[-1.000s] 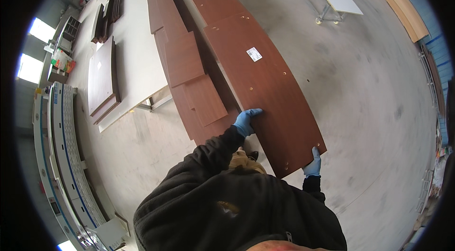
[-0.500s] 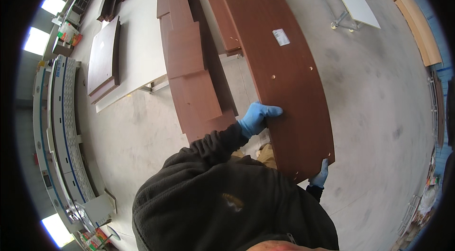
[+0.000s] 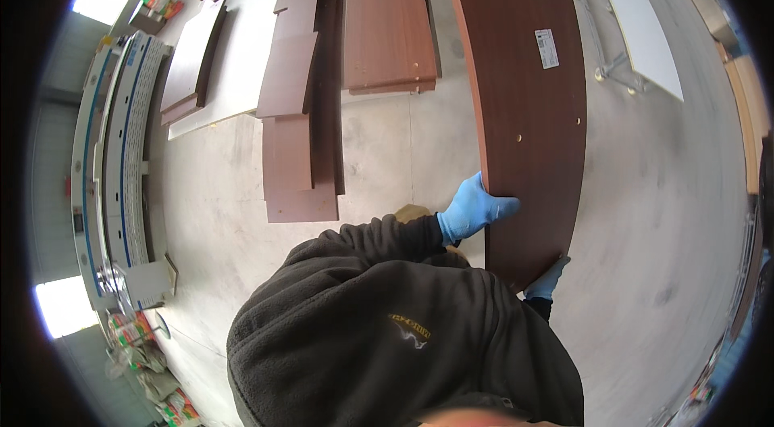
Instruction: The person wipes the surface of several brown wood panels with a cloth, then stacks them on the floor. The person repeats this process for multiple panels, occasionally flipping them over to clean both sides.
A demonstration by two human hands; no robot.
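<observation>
A long reddish-brown wooden panel (image 3: 536, 124) with small round holes and a white label (image 3: 547, 49) is held up in front of me, its far end running out past the top of the view. My left hand (image 3: 476, 209), in a blue glove, grips the panel's left edge, with the thumb over its face and the fingers hidden behind. At the near right corner, my right hand (image 3: 548, 280), also blue-gloved, holds the panel; most of its fingers are out of sight. Left of the held panel lies a stack of similar panels (image 3: 389, 24).
Overlapping brown boards (image 3: 298, 154) form another pile to the left. Beyond it, more panels (image 3: 192, 64) rest on a white table (image 3: 242, 80). On the right stands a wheeled white-topped table (image 3: 633, 20). A long grey machine (image 3: 129, 153) lines the left wall. The floor is concrete.
The held panel has swung to the right, away from the stack of panels, and both hands have gone with it, still gripping. The view has turned a little as well.
</observation>
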